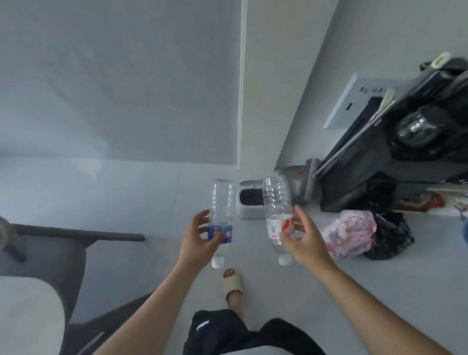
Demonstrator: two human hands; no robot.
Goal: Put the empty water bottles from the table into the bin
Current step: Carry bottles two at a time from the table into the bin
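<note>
My left hand [196, 237] grips a clear empty bottle with a blue label [220, 208], held cap toward me and base pointing away. My right hand [305, 236] holds a second clear empty bottle with a red and white label [277, 202] the same way. Both bottles hang in the air above the floor. Just beyond them, between the two bottles, stands a small white bin [245, 201] with its lid open and a dark inside. The bin sits on the floor against the wall.
A pink plastic bag [348, 232] and a black bag [390, 237] lie on the floor to the right. A black stand with a broom handle [360, 135] leans at the right. A chair [42, 268] stands at the left. My sandalled foot [232, 286] is below the bottles.
</note>
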